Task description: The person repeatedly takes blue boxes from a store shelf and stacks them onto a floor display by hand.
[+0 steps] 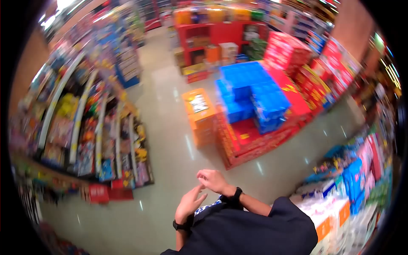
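Observation:
My left hand (190,204) is raised in front of my body, its thumb and fingers apart and nothing between them. Just above and to its right is my right hand (213,181), with loosely bent fingers pointing left and nothing visible in it. The fingertips of the two hands come close together; whether they touch, I cannot tell. Each wrist wears a black band (237,194). A bit of blue-and-white patterned fabric (208,207) shows between my forearms, above the dark sleeve (259,229).
Ahead, blue cartons (248,80) are stacked on a red display platform (238,155), with orange boxes (198,117) beside it. Store shelves (85,131) line the left. Packaged goods (331,216) are piled at lower right. A pale shiny floor (170,157) runs between them.

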Tool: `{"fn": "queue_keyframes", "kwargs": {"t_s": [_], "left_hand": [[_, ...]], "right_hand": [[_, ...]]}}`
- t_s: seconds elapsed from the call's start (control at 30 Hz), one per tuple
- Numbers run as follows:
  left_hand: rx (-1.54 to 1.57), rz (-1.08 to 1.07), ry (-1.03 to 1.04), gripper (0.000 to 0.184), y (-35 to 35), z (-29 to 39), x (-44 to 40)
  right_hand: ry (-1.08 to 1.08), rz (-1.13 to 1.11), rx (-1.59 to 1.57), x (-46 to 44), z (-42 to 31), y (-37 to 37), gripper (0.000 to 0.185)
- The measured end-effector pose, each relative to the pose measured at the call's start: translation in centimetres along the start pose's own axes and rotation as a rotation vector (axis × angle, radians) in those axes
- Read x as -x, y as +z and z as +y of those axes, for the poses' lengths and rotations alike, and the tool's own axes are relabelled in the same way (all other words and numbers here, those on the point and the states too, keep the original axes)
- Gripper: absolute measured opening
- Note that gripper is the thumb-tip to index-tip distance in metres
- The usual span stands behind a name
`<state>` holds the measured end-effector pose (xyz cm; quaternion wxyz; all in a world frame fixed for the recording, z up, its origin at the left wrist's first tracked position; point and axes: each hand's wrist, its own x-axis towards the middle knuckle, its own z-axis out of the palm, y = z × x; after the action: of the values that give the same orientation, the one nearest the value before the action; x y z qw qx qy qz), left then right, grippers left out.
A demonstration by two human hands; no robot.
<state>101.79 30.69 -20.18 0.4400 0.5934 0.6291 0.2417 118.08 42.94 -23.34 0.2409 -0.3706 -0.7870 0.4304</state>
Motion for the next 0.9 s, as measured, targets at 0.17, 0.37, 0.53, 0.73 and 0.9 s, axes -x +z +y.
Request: {"fn": "queue_keyframes", "kwargs": {"t_s": [0.17, 0.37, 0.53, 0.73, 0.9], "left_hand": [[0.065, 0.306, -0.130, 0.051, -4.3, -5.3, 11.6], [0.183, 0.586, -0.269, 0.053, -6.8, -12.9, 23.8], [0.218, 0.741, -0.381, 0.046, -7.9, -15.2, 32.0], [0.377, 0.889, -0.539, 0.044, -9.8, -19.5, 37.9], [0.519, 0.903, -0.570, 0.047, -14.6, -25.6, 41.7]], "right_hand": [[-0.185, -0.254, -0.050, -2.0, -8.3, 9.2, 0.017], [-0.379, -0.552, -0.027, -1.0, -15.0, 23.2, 0.015], [-0.523, -0.778, 0.030, 0.5, -20.4, 31.4, 0.017], [-0.602, -1.037, 0.082, -0.8, -25.7, 40.3, 0.018], [-0.683, -1.110, -0.006, -4.6, -28.6, 51.0, 0.020]]}}
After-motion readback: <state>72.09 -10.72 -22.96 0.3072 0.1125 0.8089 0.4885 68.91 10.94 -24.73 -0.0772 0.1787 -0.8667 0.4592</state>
